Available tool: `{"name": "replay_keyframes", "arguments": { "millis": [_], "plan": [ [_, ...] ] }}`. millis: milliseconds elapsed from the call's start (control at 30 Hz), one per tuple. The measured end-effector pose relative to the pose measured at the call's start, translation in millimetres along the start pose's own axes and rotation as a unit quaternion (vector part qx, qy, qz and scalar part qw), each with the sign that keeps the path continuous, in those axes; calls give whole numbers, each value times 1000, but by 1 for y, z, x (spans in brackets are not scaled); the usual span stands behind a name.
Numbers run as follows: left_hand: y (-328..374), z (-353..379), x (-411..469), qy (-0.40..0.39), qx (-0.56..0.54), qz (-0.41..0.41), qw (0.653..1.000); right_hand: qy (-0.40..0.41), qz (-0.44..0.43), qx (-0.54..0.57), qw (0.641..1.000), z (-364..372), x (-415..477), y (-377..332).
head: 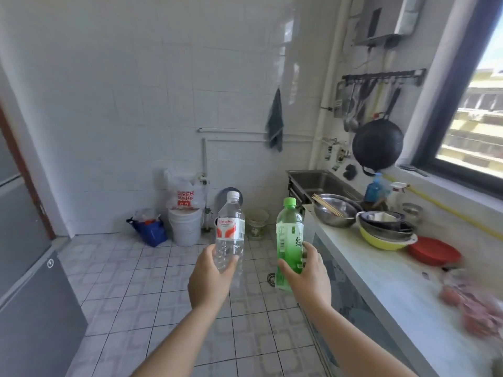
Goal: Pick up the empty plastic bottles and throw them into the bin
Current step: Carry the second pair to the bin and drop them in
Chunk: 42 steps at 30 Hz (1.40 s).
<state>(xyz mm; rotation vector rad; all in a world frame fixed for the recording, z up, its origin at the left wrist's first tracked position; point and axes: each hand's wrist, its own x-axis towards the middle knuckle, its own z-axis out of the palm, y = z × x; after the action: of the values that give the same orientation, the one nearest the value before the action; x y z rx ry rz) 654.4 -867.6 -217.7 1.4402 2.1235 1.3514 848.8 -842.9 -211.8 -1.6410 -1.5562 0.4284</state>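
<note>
A clear plastic bottle (pixel 230 235), ribbed in its lower half, fitted with a white screw cap and wrapped in a red-and-white label, is held upright in the left hand (pixel 209 278). The fingers are closed round its base, with the thumb on the near side. A translucent green plastic bottle (pixel 289 240), smooth-walled, with a green cap and a printed green label, is gripped low on its body by the right hand (pixel 310 276); it is tilted slightly. Both bottles are raised above the tiled floor (pixel 152 281), side by side but apart.

A white plastic bucket (pixel 186 227), cylindrical and lined with a thin printed bag, stands on the floor against the tiled wall, well beyond the hands. To the right, a pale bench (pixel 381 281) carries stacked steel bowls (pixel 336 212).
</note>
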Motion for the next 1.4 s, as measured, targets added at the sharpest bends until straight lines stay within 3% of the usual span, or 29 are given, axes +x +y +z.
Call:
{"name": "replay_keyframes", "arguments": {
  "millis": [267, 833, 1400],
  "plan": [
    [-13, 54, 100, 15, 18, -4, 1000, -30, -22, 12, 999, 78, 113, 0],
    [-66, 153, 417, -11, 37, -13, 999, -40, 19, 19, 999, 273, 378, -35],
    [-77, 325, 700, -4, 35, -74, 997, -100, 16, 27, 994, 424, 687, -16]
  ]
}}
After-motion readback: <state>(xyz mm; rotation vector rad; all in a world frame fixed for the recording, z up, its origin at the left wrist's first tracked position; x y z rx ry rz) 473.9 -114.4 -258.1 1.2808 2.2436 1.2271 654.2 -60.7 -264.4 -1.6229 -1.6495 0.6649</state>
